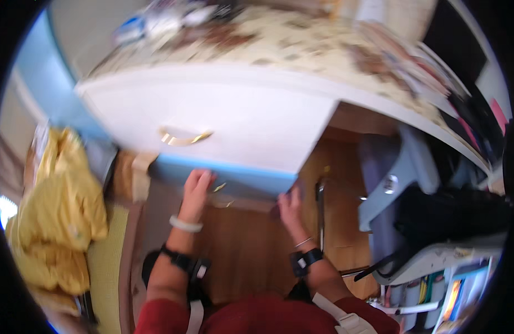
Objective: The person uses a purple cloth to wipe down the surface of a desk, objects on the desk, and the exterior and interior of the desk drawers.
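My left hand point(197, 186) is in front of the blue lower drawer front point(248, 179), its fingers curled in. Whether it holds anything is hidden. My right hand point(290, 206) is by the right end of that drawer front, closed round a dark purplish thing point(275, 212) too blurred to name. Above both hands is a white drawer front point(251, 125) with a curved gold handle point(184, 137). A smaller gold handle point(219, 187) shows just right of my left hand.
A patterned desktop point(268, 42) above the drawers bears papers point(404, 61) at the right. Yellow cloth point(67, 195) is heaped at the left. At the right stands a grey-blue chair point(402, 178) with a black bag or garment point(452, 217) on it. The floor point(240, 250) is brown wood.
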Available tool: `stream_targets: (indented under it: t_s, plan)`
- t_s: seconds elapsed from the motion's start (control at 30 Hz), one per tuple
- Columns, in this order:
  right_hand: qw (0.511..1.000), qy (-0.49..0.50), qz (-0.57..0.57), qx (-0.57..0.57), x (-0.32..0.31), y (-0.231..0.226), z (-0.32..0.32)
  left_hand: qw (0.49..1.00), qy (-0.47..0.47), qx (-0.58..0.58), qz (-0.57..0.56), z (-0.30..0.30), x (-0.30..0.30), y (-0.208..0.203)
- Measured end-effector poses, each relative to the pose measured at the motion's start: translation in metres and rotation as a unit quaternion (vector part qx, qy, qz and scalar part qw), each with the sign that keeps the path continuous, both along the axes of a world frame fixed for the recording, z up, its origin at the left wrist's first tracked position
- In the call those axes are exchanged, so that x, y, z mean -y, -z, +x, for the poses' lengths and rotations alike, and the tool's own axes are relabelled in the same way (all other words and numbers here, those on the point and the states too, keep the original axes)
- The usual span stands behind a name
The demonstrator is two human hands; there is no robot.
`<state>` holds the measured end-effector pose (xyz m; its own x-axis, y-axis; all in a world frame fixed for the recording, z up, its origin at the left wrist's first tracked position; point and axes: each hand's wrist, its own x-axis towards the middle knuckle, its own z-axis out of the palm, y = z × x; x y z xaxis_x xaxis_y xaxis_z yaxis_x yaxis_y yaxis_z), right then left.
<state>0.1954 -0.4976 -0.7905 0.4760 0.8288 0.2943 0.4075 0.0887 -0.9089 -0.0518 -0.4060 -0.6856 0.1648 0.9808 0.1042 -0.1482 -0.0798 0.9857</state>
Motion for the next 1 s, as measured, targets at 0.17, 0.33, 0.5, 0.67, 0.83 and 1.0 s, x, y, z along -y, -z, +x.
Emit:
stream_targets:
  t_s: [0.17, 0.33, 0.5, 0.67, 0.83, 1.0]
  plan:
    - [0.970, -0.111, 0.082, -0.202, 0.028, -0.080, 0.022, 0.996, 0.006, -0.087, 0.005, -0.001, 0.012, -0.022]
    - [0.978, -0.090, 0.188, 0.006, 0.042, -0.226, 0.045, 0.992, 0.022, 0.120, -0.037, 0.024, 0.039, -0.117]
    - [0.967, -0.016, 0.199, 0.157, 0.002, -0.184, 0.061, 0.937, 0.056, 0.337, -0.071, 0.029, 0.028, -0.146]
    - [0.986, -0.042, 0.134, 0.089, -0.011, -0.169, 0.053, 0.945, 0.057, 0.321, -0.004, 0.027, 0.014, -0.125]
    - [0.990, -0.028, 0.059, 0.127, -0.005, -0.145, 0.056, 0.949, 0.081, 0.305, -0.021, 0.033, 0.004, -0.115]
    - [0.986, -0.127, 0.035, 0.104, -0.001, -0.137, 0.039, 0.958, -0.063, 0.271, -0.068, 0.014, 0.022, -0.115]
